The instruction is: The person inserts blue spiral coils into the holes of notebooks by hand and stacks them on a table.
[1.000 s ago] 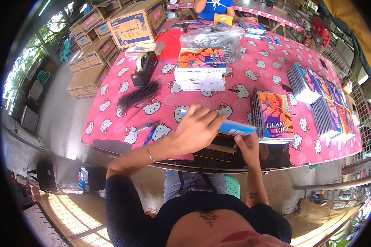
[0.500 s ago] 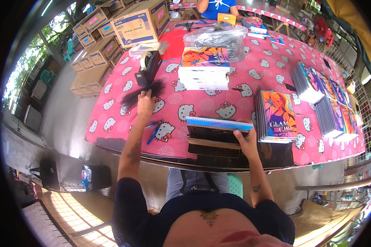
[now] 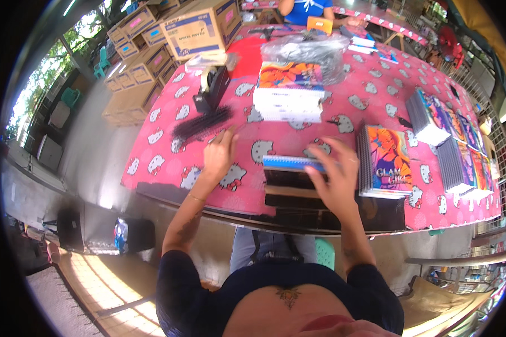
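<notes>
Black binding combs (image 3: 203,123) now lie just ahead of my left hand (image 3: 219,157), back from its reach with loose, empty fingers. My right hand (image 3: 336,178) has shifted on the blue-edged notebook (image 3: 291,163), fingers spread flat on it, so the binding seems ready.

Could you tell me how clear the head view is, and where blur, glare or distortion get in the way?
Head view: strong fisheye, so the table edge bows and a black rim frames the picture; the right hand over the blue-edged notebook and the left hand near the black combs are softened by motion blur; sunlight glares on the floor at lower left; the centre is evenly lit.
</notes>
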The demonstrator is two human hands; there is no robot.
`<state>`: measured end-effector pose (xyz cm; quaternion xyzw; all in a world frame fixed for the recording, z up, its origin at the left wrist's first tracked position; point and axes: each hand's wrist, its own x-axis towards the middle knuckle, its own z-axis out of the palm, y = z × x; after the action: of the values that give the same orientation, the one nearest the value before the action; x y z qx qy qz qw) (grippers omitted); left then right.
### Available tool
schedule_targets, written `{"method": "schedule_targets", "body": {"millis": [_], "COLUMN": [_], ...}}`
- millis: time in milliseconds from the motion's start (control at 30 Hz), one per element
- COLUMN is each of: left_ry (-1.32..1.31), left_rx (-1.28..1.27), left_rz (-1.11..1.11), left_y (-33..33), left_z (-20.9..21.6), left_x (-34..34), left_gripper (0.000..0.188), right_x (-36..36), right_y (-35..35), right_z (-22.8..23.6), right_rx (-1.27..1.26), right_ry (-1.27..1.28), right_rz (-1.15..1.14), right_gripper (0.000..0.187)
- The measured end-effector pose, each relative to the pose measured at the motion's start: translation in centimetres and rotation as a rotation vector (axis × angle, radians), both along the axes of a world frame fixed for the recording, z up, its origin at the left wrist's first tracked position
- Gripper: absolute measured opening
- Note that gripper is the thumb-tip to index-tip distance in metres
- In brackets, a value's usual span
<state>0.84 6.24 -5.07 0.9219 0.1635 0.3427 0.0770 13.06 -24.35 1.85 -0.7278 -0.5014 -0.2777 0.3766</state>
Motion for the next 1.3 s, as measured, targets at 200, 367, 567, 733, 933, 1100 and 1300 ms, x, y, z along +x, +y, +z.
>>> {"method": "schedule_targets", "body": {"millis": [200,367,567,733,933,1100,1300], "left_ry": [-0.188,-0.25,-0.24,-0.269,-0.082,-0.03,0.001], "left_rx": [-0.419,-0.399,-0.387,-0.367,-0.508,-0.388,-0.274], "left_rz": [-0.27,-0.23,-0.179,-0.181,-0.278,-0.347,-0.416], "left_y": [-8.6,-9.4,-9.7,-9.7,-7.9,-7.9,-7.7], "left_z": [5.4,4.4,4.7,4.4,5.2,5.9,7.0], "left_x": [-1.9,-2.5,-2.5,-2.1,-2.0,-2.1,-1.4], "left_gripper": [0.019,0.016,0.014,0.015,0.018,0.021,0.023], "right_x": [-0.9,-0.7,-1.0,-0.9,-1.0,-0.8,-0.8], "right_y": [6.4,7.2,7.1,7.2,6.8,6.9,5.2], "right_z": [-1.2,-1.4,-0.9,-1.2,-0.8,-1.0,0.3], "right_rx": [-0.254,-0.236,-0.207,-0.184,-0.286,-0.216,-0.102], "right_ry": [0.11,0.127,0.106,0.07,0.122,0.067,-0.01], "right_rz": [0.122,0.121,0.127,0.115,0.141,0.16,0.145], "right_gripper": [0.019,0.012,0.01,0.009,0.011,0.008,0.01]}}
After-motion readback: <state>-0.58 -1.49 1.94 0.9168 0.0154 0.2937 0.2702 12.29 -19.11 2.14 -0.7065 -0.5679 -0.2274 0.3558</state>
